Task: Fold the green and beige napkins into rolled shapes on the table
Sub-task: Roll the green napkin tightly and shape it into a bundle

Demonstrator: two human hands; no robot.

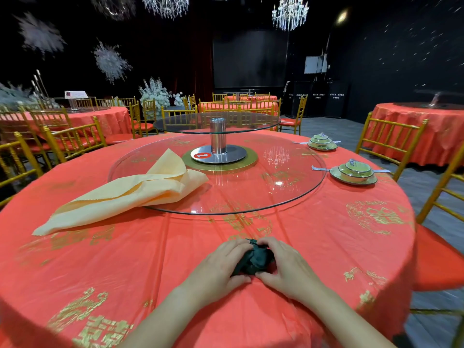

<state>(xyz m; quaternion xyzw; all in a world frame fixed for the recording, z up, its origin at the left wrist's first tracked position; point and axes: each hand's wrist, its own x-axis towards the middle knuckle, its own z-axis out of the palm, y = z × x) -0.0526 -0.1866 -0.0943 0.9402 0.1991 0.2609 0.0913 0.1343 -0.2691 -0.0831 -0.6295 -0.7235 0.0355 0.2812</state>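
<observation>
We have the dark green cloth napkin bunched into a tight wad on the near part of the round desk draped in red and gold cloth. Our left grip and right grip are both curled round it. If either loosens early, the roll will likely spring open, and the slick cloth may drag and wrinkle. The pale beige cloth napkin lies loosely folded, partly on the round glass turntable, not yet rolled.

Forearms reach forward, left hand and right hand curled close together, their grip round the green napkin.
</observation>
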